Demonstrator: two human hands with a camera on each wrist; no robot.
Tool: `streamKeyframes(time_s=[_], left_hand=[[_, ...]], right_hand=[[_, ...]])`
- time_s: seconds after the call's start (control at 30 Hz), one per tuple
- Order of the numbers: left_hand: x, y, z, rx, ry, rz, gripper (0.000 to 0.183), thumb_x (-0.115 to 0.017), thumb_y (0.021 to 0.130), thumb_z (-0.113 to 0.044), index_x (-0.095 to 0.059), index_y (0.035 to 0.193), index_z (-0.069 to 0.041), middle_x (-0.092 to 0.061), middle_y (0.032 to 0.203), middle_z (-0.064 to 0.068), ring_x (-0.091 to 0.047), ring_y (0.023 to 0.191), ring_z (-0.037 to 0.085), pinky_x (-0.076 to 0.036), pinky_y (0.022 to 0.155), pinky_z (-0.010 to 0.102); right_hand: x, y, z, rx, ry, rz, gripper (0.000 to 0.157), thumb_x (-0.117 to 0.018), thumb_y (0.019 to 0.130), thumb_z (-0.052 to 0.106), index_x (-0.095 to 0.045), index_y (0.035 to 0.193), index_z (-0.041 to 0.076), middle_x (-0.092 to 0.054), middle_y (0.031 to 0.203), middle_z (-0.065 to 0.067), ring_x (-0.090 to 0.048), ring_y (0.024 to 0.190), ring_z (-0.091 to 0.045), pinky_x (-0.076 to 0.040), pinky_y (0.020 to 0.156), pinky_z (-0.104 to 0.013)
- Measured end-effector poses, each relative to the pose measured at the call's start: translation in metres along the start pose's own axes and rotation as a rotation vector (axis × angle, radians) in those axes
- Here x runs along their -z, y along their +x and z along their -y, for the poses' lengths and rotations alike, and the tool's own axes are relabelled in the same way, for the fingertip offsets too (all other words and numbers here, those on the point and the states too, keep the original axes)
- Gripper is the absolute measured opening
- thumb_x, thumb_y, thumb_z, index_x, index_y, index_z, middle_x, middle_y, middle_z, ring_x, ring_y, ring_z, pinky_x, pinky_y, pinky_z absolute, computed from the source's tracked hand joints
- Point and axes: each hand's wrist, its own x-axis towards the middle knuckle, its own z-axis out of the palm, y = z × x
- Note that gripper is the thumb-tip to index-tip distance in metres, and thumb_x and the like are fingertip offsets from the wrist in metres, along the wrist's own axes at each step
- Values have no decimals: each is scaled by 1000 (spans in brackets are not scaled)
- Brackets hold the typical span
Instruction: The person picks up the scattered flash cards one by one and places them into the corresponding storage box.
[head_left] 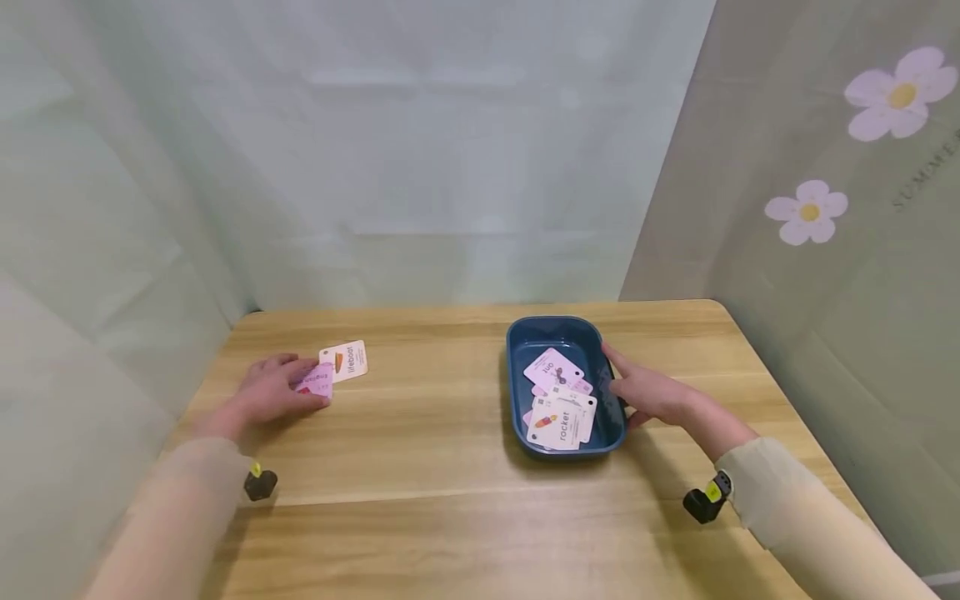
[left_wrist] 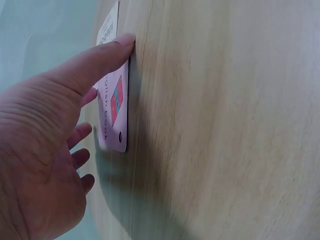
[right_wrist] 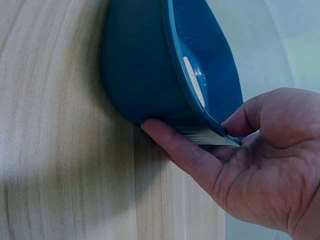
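On the left of the table, my left hand (head_left: 272, 392) holds a pink card (left_wrist: 114, 107) printed "English book" between thumb and fingers. The thumb tip (left_wrist: 126, 39) lies at the card's edge. Touching that card's far end is a white "lifeboat" card (head_left: 354, 358). My right hand (head_left: 651, 392) grips the right side of a dark blue plastic bin (head_left: 566, 327), thumb over the rim and fingers against the outer wall (right_wrist: 142, 65). Inside the bin lie several loose cards, with a white "rocket" card (head_left: 557, 435) on top and a pink card (head_left: 546, 364) behind it.
Both arms rest over a light wooden table (head_left: 420, 417), which ends at a pale curtain (head_left: 450, 167) behind. A grey curtain with white flowers (head_left: 808, 212) hangs along the right side. A small black camera (head_left: 702, 505) is strapped on the right wrist.
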Motion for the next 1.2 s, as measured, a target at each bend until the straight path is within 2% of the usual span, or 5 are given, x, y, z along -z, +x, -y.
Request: streamKeyframes(time_s=[0.4, 0.6, 0.77, 0.9, 1.2], left_hand=[[-2, 5, 0, -5, -3, -55, 89, -84, 79, -54, -50, 137, 4, -36, 141, 38, -29, 126, 58, -23, 103, 71], [-3, 10, 6, 7, -8, -92, 95, -86, 77, -54, -46, 137, 8, -49, 134, 33, -40, 116, 51, -29, 98, 63], [0, 10, 7, 6, 6, -88, 93, -83, 82, -51, -44, 143, 8, -46, 138, 37, -39, 116, 54, -29, 96, 65], [6, 5, 7, 21, 22, -72, 83, -79, 87, -49, -47, 143, 4, -46, 138, 37, -39, 115, 54, -30, 93, 65], [20, 2, 5, 138, -63, -58, 51, -64, 99, -41, -60, 126, 3, -61, 113, 23, -41, 108, 46, -34, 91, 60]], right_hand=[[-2, -1, 3, 23, -3, 3, 81, -39, 103, 7, 12, 164, 23, 2, 167, -28, -42, 137, -50, -59, 80, -48], [-2, 1, 5, 26, -10, -7, 82, -41, 102, 8, 11, 164, 22, -3, 166, -30, -45, 135, -48, -59, 79, -47], [-3, 3, 5, 22, -13, -10, 81, -40, 103, 8, 11, 164, 24, -2, 166, -29, -45, 135, -48, -59, 79, -47], [-3, 5, 4, 27, -10, -2, 81, -40, 103, 8, 11, 164, 24, 1, 167, -28, -45, 135, -48, -59, 79, -47], [-2, 5, 7, 36, -22, -1, 82, -41, 103, 9, 10, 164, 22, -1, 166, -29, -46, 134, -48, -59, 79, -47]])
